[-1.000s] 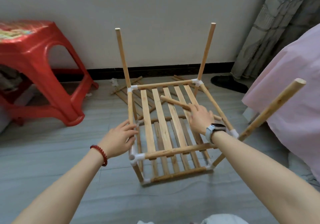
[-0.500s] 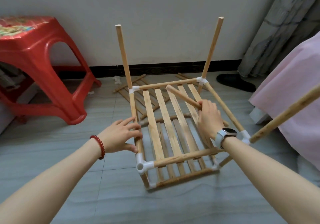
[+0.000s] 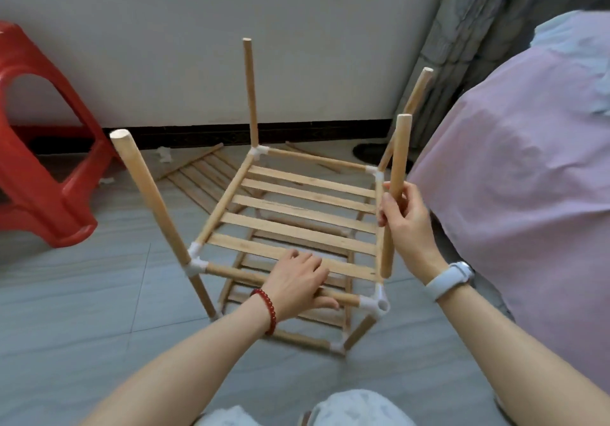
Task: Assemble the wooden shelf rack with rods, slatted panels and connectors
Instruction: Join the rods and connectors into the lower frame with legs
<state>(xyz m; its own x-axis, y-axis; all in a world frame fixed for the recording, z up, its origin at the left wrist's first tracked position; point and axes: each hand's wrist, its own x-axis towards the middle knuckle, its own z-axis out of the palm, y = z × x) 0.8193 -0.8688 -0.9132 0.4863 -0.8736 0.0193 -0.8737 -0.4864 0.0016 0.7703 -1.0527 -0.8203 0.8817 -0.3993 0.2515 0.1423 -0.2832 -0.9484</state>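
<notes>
Wooden rack standing on gray floor, middle of scene. Right hand curling around loose rod, holding it upright over near right corner. Rod end hanging just above white connector, not in hole. Left hand resting on near front bar, fingers flat on slats, thumb under bar. Three rods sticking up from other corners. Spare slatted panel lying on floor behind. Red stool sitting far left.
</notes>
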